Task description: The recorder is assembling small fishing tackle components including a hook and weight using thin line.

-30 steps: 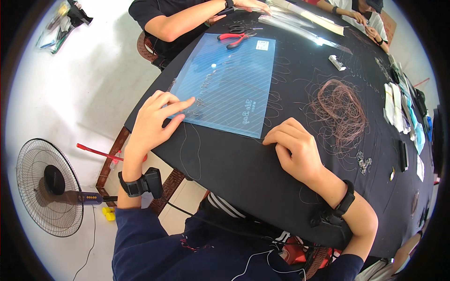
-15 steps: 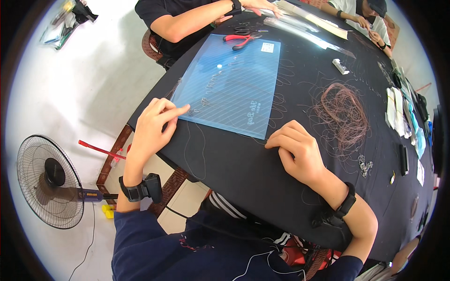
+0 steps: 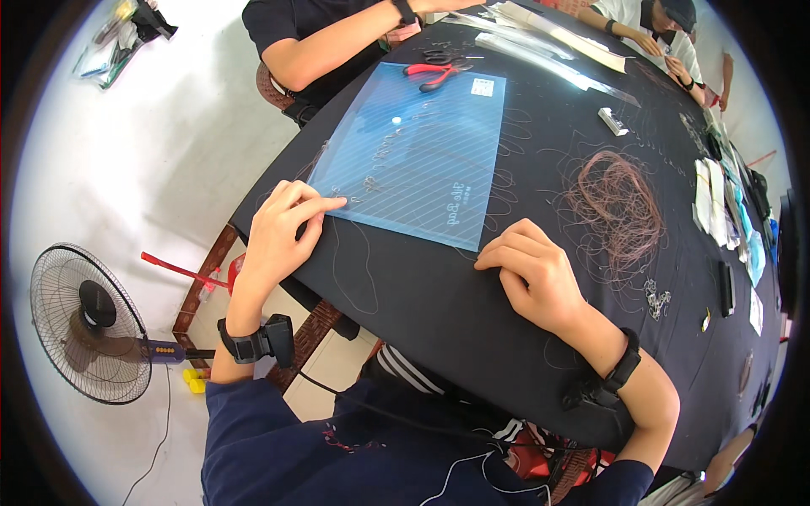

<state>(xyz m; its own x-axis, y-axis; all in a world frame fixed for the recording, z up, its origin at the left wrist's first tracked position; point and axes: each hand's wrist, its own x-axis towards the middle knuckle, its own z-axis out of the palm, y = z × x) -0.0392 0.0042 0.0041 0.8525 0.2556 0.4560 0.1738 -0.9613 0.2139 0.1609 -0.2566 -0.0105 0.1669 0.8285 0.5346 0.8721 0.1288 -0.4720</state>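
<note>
A blue translucent file folder (image 3: 422, 169) lies on the black-covered table in front of me. Small metal pieces (image 3: 369, 183), shaped like fish hooks, rest on it in a loose row. My left hand (image 3: 289, 226) is at the folder's near left corner, index finger stretched out to the hooks there, thumb apart from it. Beside that hand a thin line (image 3: 364, 305) loops onto the cloth. Close to the folder's near right corner is my right hand (image 3: 531, 271), its fingertips drawn together; anything in them is too small to make out.
Red-handled pliers (image 3: 434, 74) lie on the folder's far edge. Right of it are a tangled brown line bundle (image 3: 620, 207), a small metal heap (image 3: 656, 299) and a small white box (image 3: 612, 121). Clear strips (image 3: 540, 63) lie farther off. Two people work across the table; a fan (image 3: 93, 320) stands left.
My left hand has shifted slightly right along the folder's corner, and the loose line beside it has moved. The right hand stays nearly still. The co-worker's far arm has moved.
</note>
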